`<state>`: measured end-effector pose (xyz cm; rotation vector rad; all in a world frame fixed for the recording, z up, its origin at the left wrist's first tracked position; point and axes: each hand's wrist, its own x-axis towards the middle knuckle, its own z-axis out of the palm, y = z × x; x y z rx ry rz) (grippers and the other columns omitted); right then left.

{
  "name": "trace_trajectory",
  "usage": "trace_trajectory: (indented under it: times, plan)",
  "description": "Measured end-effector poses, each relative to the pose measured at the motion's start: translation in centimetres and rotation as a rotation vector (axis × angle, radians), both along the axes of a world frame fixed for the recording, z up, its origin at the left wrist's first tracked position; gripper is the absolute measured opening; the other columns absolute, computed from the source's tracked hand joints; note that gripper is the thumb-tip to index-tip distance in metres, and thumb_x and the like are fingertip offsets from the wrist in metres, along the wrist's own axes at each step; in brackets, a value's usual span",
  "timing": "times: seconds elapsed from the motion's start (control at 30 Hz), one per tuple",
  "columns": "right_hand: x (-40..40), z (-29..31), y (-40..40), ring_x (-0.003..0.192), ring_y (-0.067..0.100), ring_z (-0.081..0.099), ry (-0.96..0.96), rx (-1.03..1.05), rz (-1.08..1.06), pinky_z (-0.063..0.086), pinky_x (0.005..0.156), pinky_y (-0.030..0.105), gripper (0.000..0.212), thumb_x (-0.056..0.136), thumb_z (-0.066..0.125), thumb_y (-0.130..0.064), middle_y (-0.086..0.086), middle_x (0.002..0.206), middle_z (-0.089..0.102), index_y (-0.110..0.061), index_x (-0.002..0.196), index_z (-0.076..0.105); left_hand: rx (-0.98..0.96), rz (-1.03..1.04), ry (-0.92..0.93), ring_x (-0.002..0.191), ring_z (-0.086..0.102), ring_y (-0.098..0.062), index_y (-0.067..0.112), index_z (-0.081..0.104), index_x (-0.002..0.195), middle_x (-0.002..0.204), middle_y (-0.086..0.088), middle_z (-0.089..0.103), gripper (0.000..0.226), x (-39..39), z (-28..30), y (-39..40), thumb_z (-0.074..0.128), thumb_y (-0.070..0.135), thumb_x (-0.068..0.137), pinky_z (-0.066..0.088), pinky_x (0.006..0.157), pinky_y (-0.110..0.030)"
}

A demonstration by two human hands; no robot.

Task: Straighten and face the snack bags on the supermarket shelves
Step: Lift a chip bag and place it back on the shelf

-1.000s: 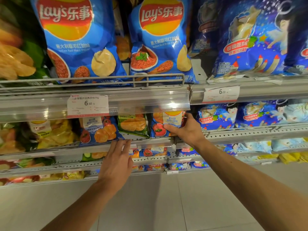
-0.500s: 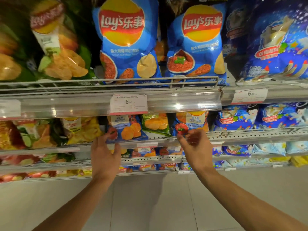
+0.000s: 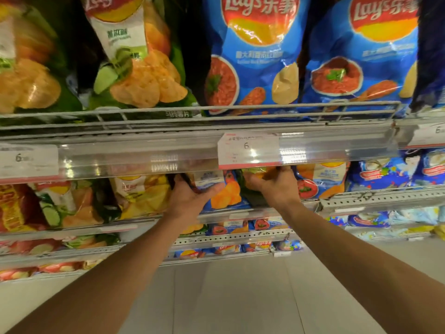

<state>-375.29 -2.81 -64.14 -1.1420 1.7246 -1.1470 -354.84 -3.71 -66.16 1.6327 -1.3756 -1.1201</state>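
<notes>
Head view, near to far, all placed against the price tag (image 3: 248, 148) on the upper shelf rail (image 3: 144, 155).

Floor closest, then two forearms rising toward the middle shelf under the tag.

Left hand (image 3: 190, 201): just below-left of the tag, fingers reaching up the left edge of a blue bag (image 3: 225, 191), thumb laid across its front. Grip looks like a loose clamp on the bag's side, partly open, not a fist. Likely steadying it so the front faces out.

Right hand (image 3: 274, 189): directly below the tag's right end, fingers curled over the top of a green bag (image 3: 252, 173) that sits just right of the blue one. The bag is mostly hidden by the hand and the rail's shadow; how firm the hold is, I cannot tell. Probably pulling it forward or upright.

Right of the tag and lower: another blue bag (image 3: 320, 179), upright, untouched.

Left of the tag and lower: a yellow bag (image 3: 144, 196) and a cucumber bag (image 3: 62, 206), both tilted, likely next.

Above the tag: large bags (image 3: 255, 56) behind a wire fence (image 3: 216, 110), fronts outward.

Two lower shelves hold small bags, too blurred to judge.
</notes>
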Motion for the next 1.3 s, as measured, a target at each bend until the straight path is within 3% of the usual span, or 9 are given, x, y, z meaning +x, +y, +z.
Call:
trace_trajectory:
  times: [0.1, 0.23, 0.37, 0.47, 0.7, 0.83, 0.93, 1.1, 1.3]
  plan:
    - [-0.1, -0.2, -1.6, 0.088, -0.007, 0.061, -0.122, 0.051, 0.044, 0.047, 0.077, 0.003, 0.050, 0.078, 0.087, -0.015, -0.013, 0.102, 0.065, -0.019, 0.118, 0.057, 0.097, -0.030, -0.001, 0.104, 0.062, -0.011, 0.023, 0.052, 0.125, 0.107, 0.013, 0.068, 0.068, 0.0, -0.7, -1.6, 0.087, 0.041, 0.069, 0.045, 0.088, -0.021]
    - [-0.6, -0.7, -2.6, 0.078, -0.008, 0.051, -0.047, 0.105, 0.061, 0.041, 0.092, 0.013, 0.045, 0.077, 0.087, -0.025, -0.026, 0.089, 0.054, -0.032, 0.107, 0.053, 0.227, -0.005, 0.011, 0.076, 0.054, 0.003, 0.036, 0.064, 0.098, 0.080, 0.026, 0.058, 0.048, 0.5, -0.8, -2.8, 0.090, 0.049, 0.061, 0.043, 0.076, -0.022]
    - [-0.4, -0.9, -2.9, 0.083, -0.004, 0.052, -0.053, 0.149, 0.077, 0.040, 0.092, 0.016, 0.041, 0.078, 0.086, -0.028, -0.026, 0.090, 0.052, -0.036, 0.096, 0.050, 0.249, 0.072, 0.059, 0.085, 0.058, -0.007, 0.032, 0.069, 0.099, 0.089, 0.020, 0.065, 0.055, 0.8, -0.7, -2.8, 0.093, 0.051, 0.054, 0.042, 0.082, -0.031]
    - [-0.2, -0.8, -3.0, 0.071, -0.008, 0.058, -0.097, 0.182, 0.107, 0.046, 0.076, 0.008, 0.034, 0.081, 0.084, -0.023, -0.020, 0.098, 0.060, -0.029, 0.096, 0.055, 0.226, 0.099, 0.078, 0.094, 0.063, -0.011, 0.027, 0.072, 0.104, 0.097, 0.015, 0.071, 0.059, 1.1, -0.4, -2.3, 0.094, 0.046, 0.053, 0.046, 0.083, -0.031]
    - [0.4, -0.9, -2.7, 0.047, -0.012, 0.059, -0.049, 0.191, -0.011, 0.038, 0.040, 0.002, 0.034, 0.077, 0.088, -0.018, -0.015, 0.074, 0.061, -0.029, 0.076, 0.057, 0.260, 0.143, 0.102, 0.087, 0.065, -0.008, 0.029, 0.069, 0.091, 0.085, 0.014, 0.072, 0.058, 2.1, 0.7, -1.3, 0.094, 0.049, 0.044, 0.047, 0.070, -0.028]
    - [0.2, -0.2, -2.1, 0.072, 0.003, 0.070, 0.030, 0.196, -0.034, 0.054, 0.061, 0.014, 0.030, 0.075, 0.090, -0.028, -0.007, 0.083, 0.071, -0.028, 0.076, 0.060, 0.242, 0.098, 0.109, 0.093, 0.070, -0.017, 0.027, 0.073, 0.098, 0.092, 0.008, 0.077, 0.086, 2.5, 1.6, -0.5, 0.088, 0.063, 0.021, 0.054, 0.086, -0.038]
    - [-0.1, 0.7, -1.8, 0.091, 0.020, 0.074, 0.130, 0.229, -0.015, 0.060, 0.088, 0.036, 0.030, 0.075, 0.088, -0.040, 0.002, 0.094, 0.076, -0.025, 0.076, 0.062, 0.238, 0.083, 0.099, 0.093, 0.070, -0.018, 0.027, 0.074, 0.094, 0.089, 0.008, 0.077, 0.080, 2.7, 2.1, -0.2, 0.087, 0.061, 0.023, 0.053, 0.088, -0.038]
    - [-1.8, 2.0, -0.1, 0.084, 0.016, 0.070, 0.254, 0.176, -0.027, 0.061, 0.085, 0.039, 0.032, 0.074, 0.087, -0.046, 0.001, 0.093, 0.076, -0.024, 0.079, 0.065, 0.256, 0.015, 0.094, 0.088, 0.069, -0.021, 0.022, 0.074, 0.106, 0.091, 0.002, 0.076, 0.085, 3.2, 3.0, 0.4, 0.088, 0.058, 0.031, 0.053, 0.098, -0.050]
    - [-5.7, 3.4, 4.0, 0.084, 0.016, 0.072, 0.249, 0.100, -0.098, 0.062, 0.081, 0.044, 0.037, 0.068, 0.091, -0.038, -0.006, 0.089, 0.073, -0.027, 0.088, 0.062, 0.260, 0.119, 0.025, 0.084, 0.069, -0.022, 0.022, 0.073, 0.095, 0.088, 0.001, 0.076, 0.075, 1.9, 3.2, 0.5, 0.087, 0.058, 0.031, 0.054, 0.079, -0.037]
